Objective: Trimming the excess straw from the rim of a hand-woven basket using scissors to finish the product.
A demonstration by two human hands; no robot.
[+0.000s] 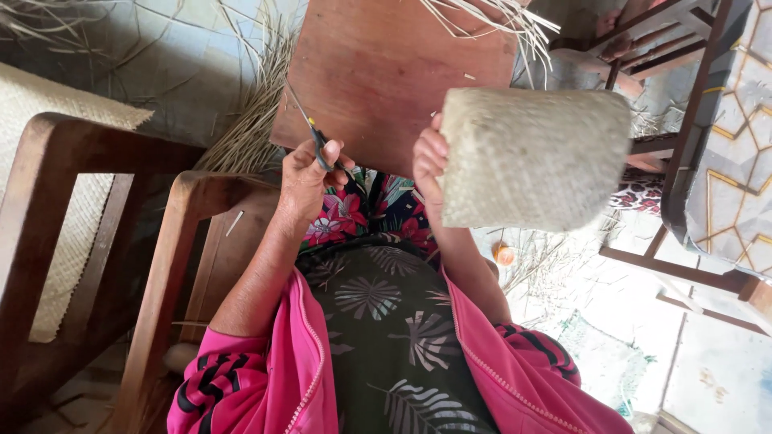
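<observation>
Head view: a woven straw pouch [535, 158] is held up by the right hand [429, 165], whose fingers [433, 146] are curled over its left edge. Small scissors [318, 138] are gripped by the left hand [305, 177], blades pointing away. Both are raised over a wooden board [386, 72] resting on the lap. Loose straw [249, 120] is scattered on the floor.

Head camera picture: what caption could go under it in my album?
Left hand grips small scissors while right hand holds a woven straw pouch over a wooden board.
</observation>
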